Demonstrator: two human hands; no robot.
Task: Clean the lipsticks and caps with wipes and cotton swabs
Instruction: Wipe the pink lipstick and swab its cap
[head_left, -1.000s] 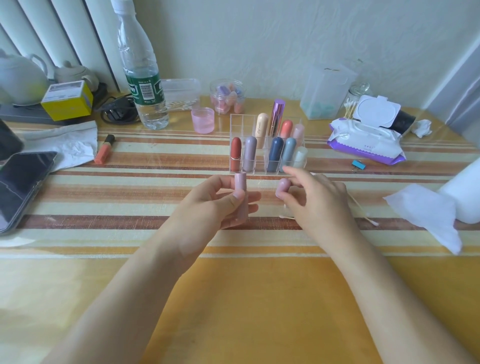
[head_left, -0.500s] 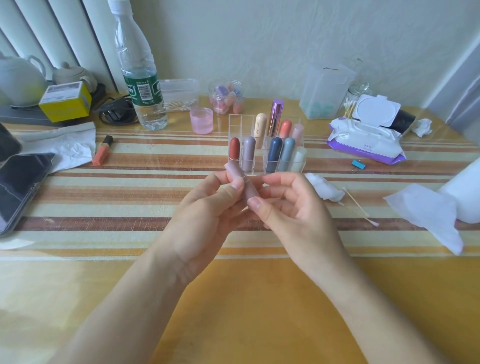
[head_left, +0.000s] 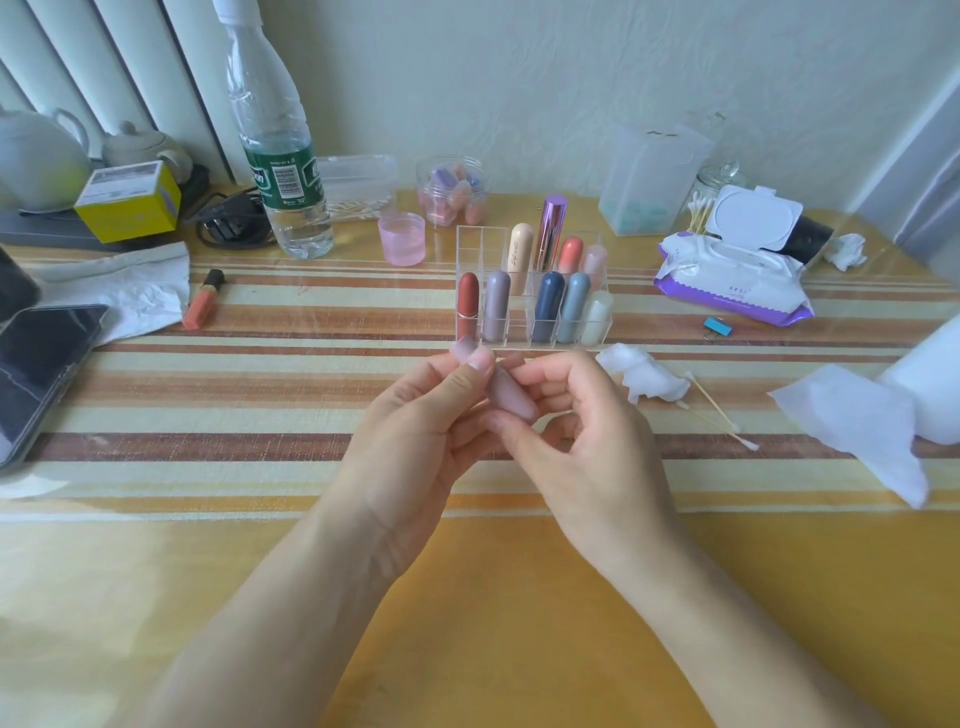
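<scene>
A mauve-pink lipstick (head_left: 506, 392) lies tilted between both hands over the striped cloth. My left hand (head_left: 415, 431) pinches its upper end with thumb and fingers. My right hand (head_left: 576, 441) grips its lower, capped end. Behind them a clear acrylic organizer (head_left: 530, 288) holds several lipsticks upright. A crumpled used wipe (head_left: 644, 376) and two cotton swabs (head_left: 714, 410) lie to the right of my right hand. The purple wipes pack (head_left: 732, 275) sits open at the back right.
A flat white wipe (head_left: 862, 426) and a white roll (head_left: 935, 384) lie at the right edge. An orange lip tube (head_left: 203, 306), a tissue (head_left: 124, 291) and a phone (head_left: 36, 364) are on the left. A water bottle (head_left: 280, 156) and pink cup (head_left: 401, 239) stand behind.
The hands came together: the right hand brought the cap to the lipstick in the left hand, and the tube now lies tilted between both hands as one piece.
</scene>
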